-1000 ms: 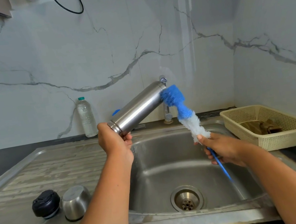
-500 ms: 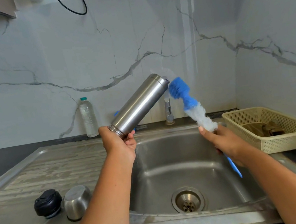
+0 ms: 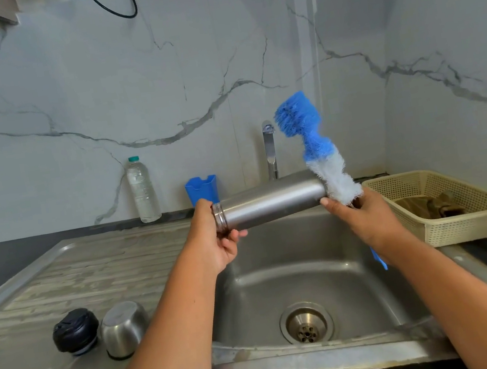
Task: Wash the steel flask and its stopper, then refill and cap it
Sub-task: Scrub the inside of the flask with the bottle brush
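Steel flask [image 3: 271, 204]: held nearly level above the sink [image 3: 282, 277], threaded mouth leftward.
Left hand [image 3: 217, 246]: over the sink's left edge, fingers curled round the flask's mouth end.
Right hand [image 3: 366, 222]: above the sink, fingers wrapped round the bottle brush [image 3: 316, 147], bristles up, thumb at the flask's base.
Black stopper [image 3: 74, 331]: left of the sink, touching the steel cap [image 3: 124, 329].

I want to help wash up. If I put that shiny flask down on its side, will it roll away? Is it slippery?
Likely yes: the steel flask is a smooth, round cylinder, so it could roll on the drainboard. It may be slippery too: its side is polished, with no handle, and the left hand grips its threaded neck.
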A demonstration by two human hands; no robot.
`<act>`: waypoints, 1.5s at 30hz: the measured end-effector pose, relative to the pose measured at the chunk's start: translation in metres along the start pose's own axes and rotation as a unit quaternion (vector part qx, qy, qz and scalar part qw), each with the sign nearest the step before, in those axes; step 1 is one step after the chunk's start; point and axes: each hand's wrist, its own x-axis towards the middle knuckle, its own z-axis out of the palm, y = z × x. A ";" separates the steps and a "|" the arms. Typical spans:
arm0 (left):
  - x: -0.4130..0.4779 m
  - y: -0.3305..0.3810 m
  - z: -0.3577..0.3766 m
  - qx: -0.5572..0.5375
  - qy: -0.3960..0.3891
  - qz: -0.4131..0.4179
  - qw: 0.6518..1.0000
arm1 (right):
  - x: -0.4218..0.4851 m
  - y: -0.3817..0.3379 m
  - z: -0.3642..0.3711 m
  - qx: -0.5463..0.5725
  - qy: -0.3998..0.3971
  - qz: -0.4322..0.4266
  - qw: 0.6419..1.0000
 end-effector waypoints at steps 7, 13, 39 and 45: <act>-0.004 -0.004 0.003 0.042 -0.017 0.015 0.999 | 0.002 0.002 -0.008 -0.009 0.016 0.007 1.000; -0.001 -0.004 0.002 0.081 -0.004 0.049 0.996 | 0.002 0.001 -0.006 -0.023 0.018 0.007 1.000; -0.006 -0.002 0.006 -0.078 0.129 0.231 0.961 | -0.017 -0.005 0.029 -0.085 -0.163 0.027 0.983; -0.008 -0.003 0.007 -0.099 0.160 0.255 0.948 | -0.030 -0.015 0.046 -0.012 -0.245 0.082 0.966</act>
